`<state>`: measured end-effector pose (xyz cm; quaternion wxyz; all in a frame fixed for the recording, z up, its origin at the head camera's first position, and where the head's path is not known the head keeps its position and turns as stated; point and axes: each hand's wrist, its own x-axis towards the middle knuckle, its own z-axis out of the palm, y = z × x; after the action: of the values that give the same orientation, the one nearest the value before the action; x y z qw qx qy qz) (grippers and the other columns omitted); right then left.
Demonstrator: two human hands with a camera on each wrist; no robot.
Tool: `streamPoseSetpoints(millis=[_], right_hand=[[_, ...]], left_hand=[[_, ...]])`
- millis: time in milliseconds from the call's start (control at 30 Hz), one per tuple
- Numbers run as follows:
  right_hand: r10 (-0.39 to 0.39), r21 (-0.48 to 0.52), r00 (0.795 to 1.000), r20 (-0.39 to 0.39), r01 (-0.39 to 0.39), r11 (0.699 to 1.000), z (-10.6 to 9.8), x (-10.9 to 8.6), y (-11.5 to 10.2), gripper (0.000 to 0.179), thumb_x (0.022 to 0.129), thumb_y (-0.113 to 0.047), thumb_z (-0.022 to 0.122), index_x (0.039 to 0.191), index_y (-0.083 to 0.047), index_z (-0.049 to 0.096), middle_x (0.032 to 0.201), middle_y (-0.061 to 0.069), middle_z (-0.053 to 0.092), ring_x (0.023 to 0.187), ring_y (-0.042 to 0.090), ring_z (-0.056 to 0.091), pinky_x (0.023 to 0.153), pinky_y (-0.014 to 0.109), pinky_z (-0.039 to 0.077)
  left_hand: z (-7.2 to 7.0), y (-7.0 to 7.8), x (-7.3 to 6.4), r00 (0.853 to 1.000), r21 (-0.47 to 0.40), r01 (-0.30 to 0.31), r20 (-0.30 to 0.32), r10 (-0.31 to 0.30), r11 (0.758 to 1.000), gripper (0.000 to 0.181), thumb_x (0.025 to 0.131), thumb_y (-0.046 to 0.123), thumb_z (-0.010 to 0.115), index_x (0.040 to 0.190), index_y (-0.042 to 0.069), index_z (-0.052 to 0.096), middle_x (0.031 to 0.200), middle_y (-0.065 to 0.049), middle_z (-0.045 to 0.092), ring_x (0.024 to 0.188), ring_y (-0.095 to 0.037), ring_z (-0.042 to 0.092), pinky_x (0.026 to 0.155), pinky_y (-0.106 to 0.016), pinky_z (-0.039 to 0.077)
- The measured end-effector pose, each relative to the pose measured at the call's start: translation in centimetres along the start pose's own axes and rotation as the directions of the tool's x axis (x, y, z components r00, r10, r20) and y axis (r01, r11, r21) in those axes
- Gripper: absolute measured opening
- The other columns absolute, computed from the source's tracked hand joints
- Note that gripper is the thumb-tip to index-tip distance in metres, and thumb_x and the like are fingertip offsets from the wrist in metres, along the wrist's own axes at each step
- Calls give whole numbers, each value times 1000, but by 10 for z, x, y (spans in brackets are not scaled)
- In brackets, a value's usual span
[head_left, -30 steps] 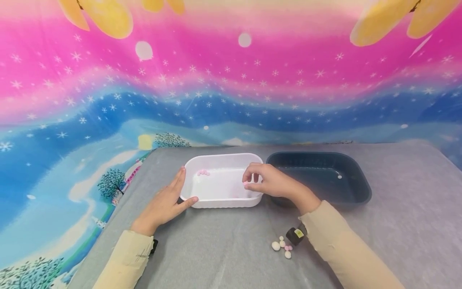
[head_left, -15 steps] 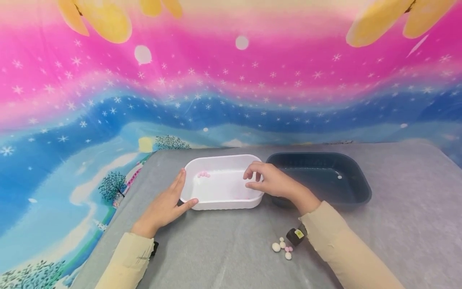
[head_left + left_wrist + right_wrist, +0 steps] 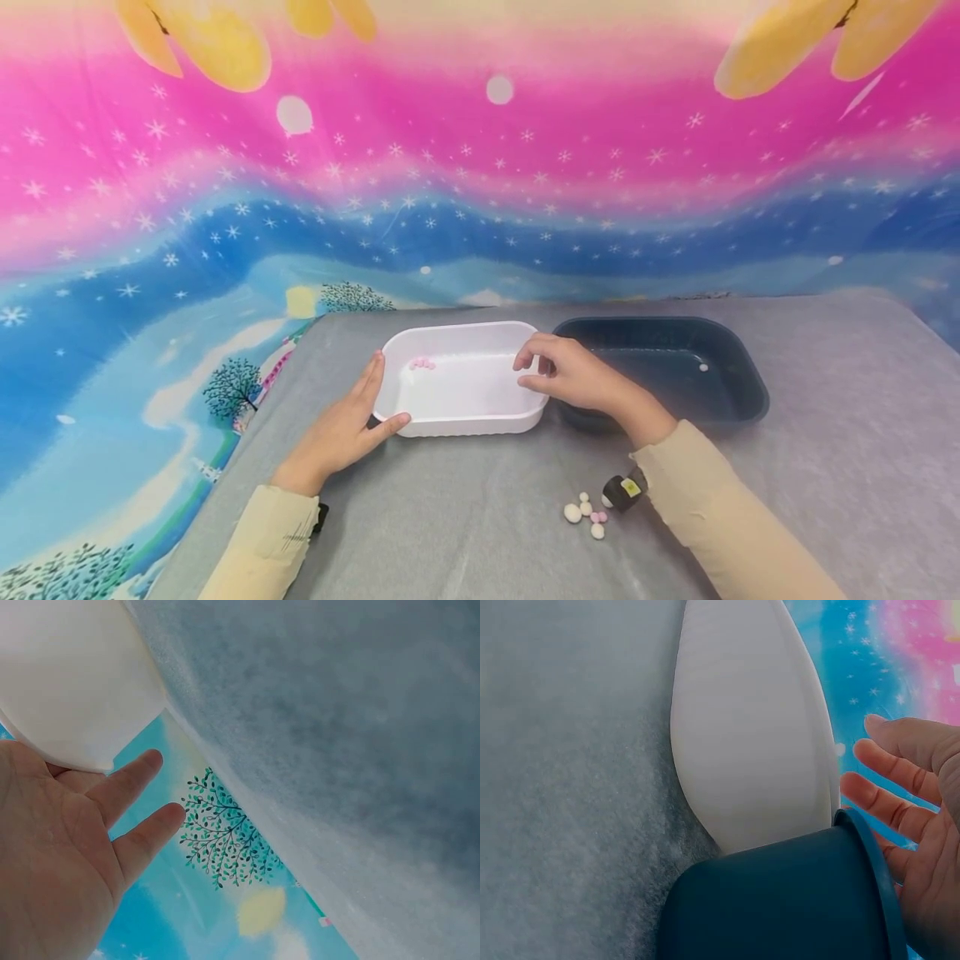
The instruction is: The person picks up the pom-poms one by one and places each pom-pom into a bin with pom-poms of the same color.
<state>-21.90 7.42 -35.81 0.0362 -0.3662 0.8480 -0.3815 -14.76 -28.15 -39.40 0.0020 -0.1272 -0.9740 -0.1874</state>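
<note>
My left hand point(image 3: 341, 433) rests against the left end of a white basin point(image 3: 468, 425), thumb at the front rim. Its fingers look extended, and the left wrist view also shows the hand point(image 3: 67, 847) beside the basin. Several small pink balls point(image 3: 422, 364) lie in the basin's back left part. Over the basin's right end hovers my right hand point(image 3: 573, 375), fingers loosely bent and parted from the thumb. Nothing sits between those fingers, as the right wrist view of the hand point(image 3: 922, 810) confirms. Part of the basin's right end is hidden behind this hand.
A dark blue basin point(image 3: 753, 400) stands just right of the white one, with a small white ball point(image 3: 703, 367) inside. Nearer me on the grey cloth point(image 3: 465, 517) lie several white balls point(image 3: 573, 513) and small pink balls point(image 3: 598, 517). A printed backdrop point(image 3: 450, 167) hangs behind.
My right hand has let go of a small pink ball inside the white basin's right end; its fingers have parted and it has shifted slightly right. My left hand has stayed in place.
</note>
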Motion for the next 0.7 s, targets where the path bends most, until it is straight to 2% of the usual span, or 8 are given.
streamPoseSetpoints(millis=[700], right_hand=[[-24,-18,1000,-9,24,1000,-3,-7,-4,13,91,-14,72,103,-8,69,88,0,62,76,13,52,68,27,47]], left_hand=[[0,1,1,1000,-6,1,2,-1,1000,98,96,62,51,160,11,-2,169,-9,1,150,-36,25,114,-56,35]])
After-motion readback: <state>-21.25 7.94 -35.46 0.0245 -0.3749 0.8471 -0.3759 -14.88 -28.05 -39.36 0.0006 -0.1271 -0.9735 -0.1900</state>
